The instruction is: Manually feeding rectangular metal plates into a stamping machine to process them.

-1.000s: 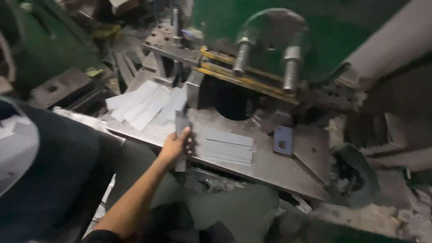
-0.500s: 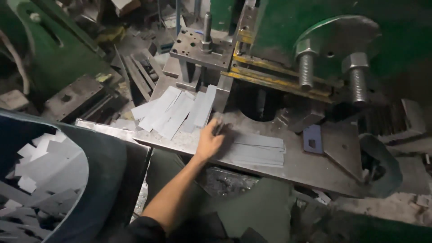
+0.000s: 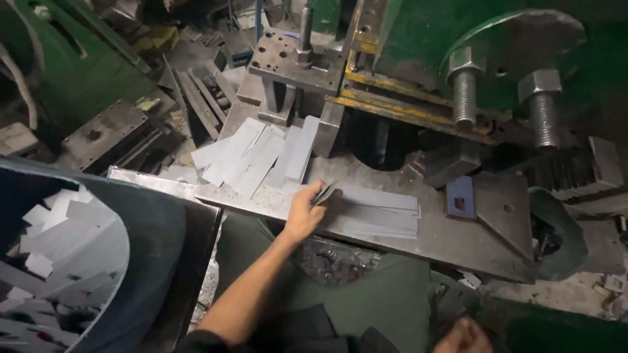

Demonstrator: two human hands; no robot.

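Left hand (image 3: 302,212) on grey metal strips (image 3: 376,210), steel press table (image 3: 458,238).

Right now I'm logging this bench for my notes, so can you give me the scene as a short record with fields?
Setting: metal press bench under a green machine
Left hand: left hand on the bench, gripping a few thin grey metal strips
Right hand: right hand low at the frame's bottom edge, closed, nothing visible in it
Beside left hand: flat stack of strips
Behind: fanned pile of strips near the press die
Left side: dark bin holding pale offcuts
Right side: small blue plate
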